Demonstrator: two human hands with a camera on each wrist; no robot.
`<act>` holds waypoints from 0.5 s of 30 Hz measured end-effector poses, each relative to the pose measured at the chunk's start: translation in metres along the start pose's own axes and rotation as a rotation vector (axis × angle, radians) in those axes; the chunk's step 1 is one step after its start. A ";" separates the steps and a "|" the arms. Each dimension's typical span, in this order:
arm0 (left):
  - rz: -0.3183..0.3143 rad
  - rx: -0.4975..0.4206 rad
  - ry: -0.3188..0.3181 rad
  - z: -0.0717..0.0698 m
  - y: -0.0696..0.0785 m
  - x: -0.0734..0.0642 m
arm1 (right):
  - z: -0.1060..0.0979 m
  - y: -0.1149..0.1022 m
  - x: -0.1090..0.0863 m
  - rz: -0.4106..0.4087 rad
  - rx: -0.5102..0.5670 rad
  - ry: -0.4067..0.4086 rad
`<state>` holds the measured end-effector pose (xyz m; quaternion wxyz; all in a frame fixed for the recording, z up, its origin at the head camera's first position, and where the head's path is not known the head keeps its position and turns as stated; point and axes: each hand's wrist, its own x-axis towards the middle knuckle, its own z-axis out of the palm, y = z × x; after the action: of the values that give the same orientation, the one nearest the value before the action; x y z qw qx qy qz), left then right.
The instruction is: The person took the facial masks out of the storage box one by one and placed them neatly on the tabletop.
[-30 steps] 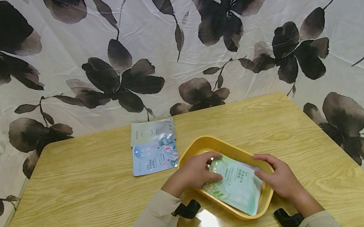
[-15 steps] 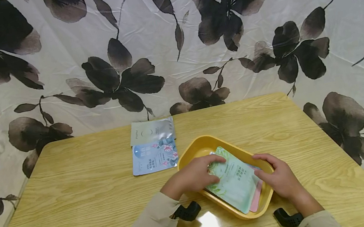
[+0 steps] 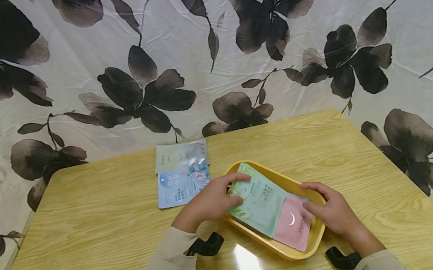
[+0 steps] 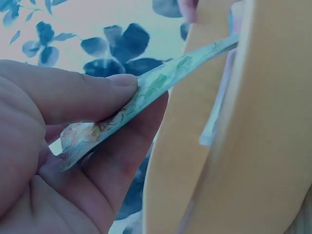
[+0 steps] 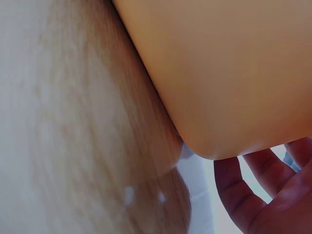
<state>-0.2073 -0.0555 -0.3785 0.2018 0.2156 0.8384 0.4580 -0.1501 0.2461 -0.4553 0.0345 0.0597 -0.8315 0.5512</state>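
A green sheet mask packet [image 3: 260, 201] with leaf print is pinched by its left end between the thumb and fingers of my left hand [image 3: 215, 199]. In the left wrist view the green packet [image 4: 151, 87] slants up past the rim, seen edge-on. Under its right end, in the yellow plastic basket [image 3: 277, 251], lies a pink sheet mask packet [image 3: 293, 224]. My right hand [image 3: 334, 210] grips the basket's right rim, thumb inside and fingers outside. In the right wrist view its fingers [image 5: 229, 187] lie against the basket wall [image 5: 219, 83].
Left of the basket, a blue flowered packet [image 3: 178, 187] lies flat on the wooden table [image 3: 89, 238], just in front of a silver-grey packet [image 3: 179, 155]. A flower-print cloth [image 3: 204, 53] hangs behind the table's far edge.
My left hand has drawn the green packet leftward and raised it towards the basket's left rim, uncovering the pink packet beneath. The right hand and the basket have stayed in place.
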 end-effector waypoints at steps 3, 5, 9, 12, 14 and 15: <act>0.020 -0.060 0.007 -0.006 -0.002 -0.003 | 0.000 0.001 -0.001 0.000 -0.007 0.004; 0.032 -0.083 0.019 -0.011 -0.003 -0.005 | 0.000 0.001 -0.001 0.000 -0.008 0.005; 0.056 -0.097 0.058 -0.023 -0.005 -0.010 | 0.000 0.000 -0.001 -0.015 -0.008 0.008; 0.072 -0.102 0.096 -0.034 -0.007 -0.014 | 0.001 0.000 -0.001 -0.027 -0.009 0.013; 0.075 -0.119 0.120 -0.041 -0.007 -0.018 | 0.000 0.000 -0.001 -0.028 -0.011 0.013; 0.075 -0.126 0.133 -0.044 -0.008 -0.019 | 0.000 0.000 -0.001 -0.027 -0.011 0.014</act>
<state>-0.2163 -0.1001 -0.3610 0.1415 0.2028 0.8109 0.5304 -0.1496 0.2456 -0.4551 0.0482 0.0671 -0.8333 0.5467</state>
